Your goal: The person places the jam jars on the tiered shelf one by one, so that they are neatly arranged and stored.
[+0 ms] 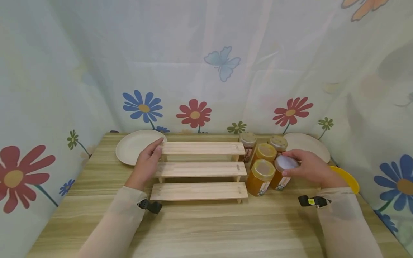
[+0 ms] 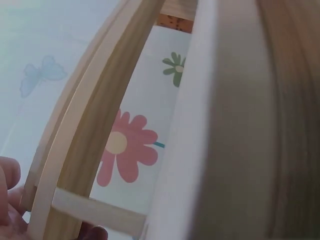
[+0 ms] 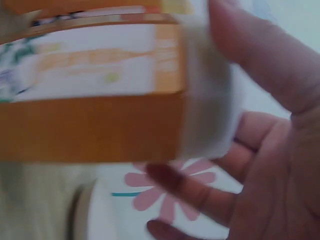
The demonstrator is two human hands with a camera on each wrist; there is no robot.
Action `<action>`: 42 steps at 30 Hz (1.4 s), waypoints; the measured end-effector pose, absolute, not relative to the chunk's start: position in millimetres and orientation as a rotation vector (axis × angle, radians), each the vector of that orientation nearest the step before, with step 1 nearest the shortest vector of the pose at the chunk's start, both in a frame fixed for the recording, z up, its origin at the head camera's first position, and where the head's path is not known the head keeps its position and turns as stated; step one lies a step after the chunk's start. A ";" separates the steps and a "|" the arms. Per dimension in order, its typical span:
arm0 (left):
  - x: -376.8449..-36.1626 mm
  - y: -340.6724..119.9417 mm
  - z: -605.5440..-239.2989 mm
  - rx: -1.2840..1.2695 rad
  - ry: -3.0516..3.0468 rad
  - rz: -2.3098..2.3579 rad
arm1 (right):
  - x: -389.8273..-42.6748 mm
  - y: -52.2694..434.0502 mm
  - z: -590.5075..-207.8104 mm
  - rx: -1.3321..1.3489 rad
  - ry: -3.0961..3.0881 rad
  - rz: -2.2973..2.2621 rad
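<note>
A three-step light wooden rack (image 1: 200,169) stands on the table. My left hand (image 1: 146,165) grips the left end of its top step; in the left wrist view, fingers (image 2: 10,172) show around the end of a wooden slat (image 2: 75,115). To the rack's right are several amber jars, which look like honey. My right hand (image 1: 309,166) pinches the white lid of the front right jar (image 1: 280,183), thumb and fingers on opposite sides. The right wrist view shows this jar's label and orange-brown body (image 3: 90,130) close up. Beside it is another jar (image 1: 258,182) with a clear lid.
Pale plates lie at the back left (image 1: 129,148) and back right (image 1: 311,145). A yellow dish (image 1: 348,179) is partly hidden behind the right forearm. A flowered curtain (image 1: 180,64) surrounds the wood-grain table (image 1: 206,229).
</note>
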State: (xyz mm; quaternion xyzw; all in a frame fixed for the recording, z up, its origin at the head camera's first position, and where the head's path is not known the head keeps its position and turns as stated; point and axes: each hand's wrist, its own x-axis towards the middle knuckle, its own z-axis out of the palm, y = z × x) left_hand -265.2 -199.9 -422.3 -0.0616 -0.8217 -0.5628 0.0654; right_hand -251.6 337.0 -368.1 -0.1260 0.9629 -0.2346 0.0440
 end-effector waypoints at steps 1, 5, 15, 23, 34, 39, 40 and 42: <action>-266.2 -198.9 -421.9 -0.176 -2.465 -1.718 | -253.5 335.6 -364.5 -0.393 2.929 -0.705; -269.0 -196.2 -422.6 -0.141 -2.441 -1.746 | -258.4 329.8 -352.7 -0.364 2.859 -0.701; -276.8 -195.9 -439.5 -0.205 -2.354 -1.800 | -250.5 326.6 -349.8 -0.274 2.815 -0.707; -282.2 -198.9 -450.1 -0.208 -2.286 -1.831 | -251.8 324.0 -351.1 -0.293 2.838 -0.734; -280.9 -198.2 -453.7 -0.234 -2.256 -1.845 | -250.7 323.8 -356.0 -0.271 2.830 -0.759; -282.4 -196.9 -453.1 -0.250 -2.245 -1.849 | -250.6 324.1 -354.2 -0.268 2.836 -0.758; -282.5 -196.6 -452.9 -0.251 -2.244 -1.845 | -250.7 324.2 -353.9 -0.266 2.833 -0.762; -281.8 -195.7 -451.8 -0.249 -2.248 -1.838 | -250.8 324.6 -353.6 -0.268 2.831 -0.764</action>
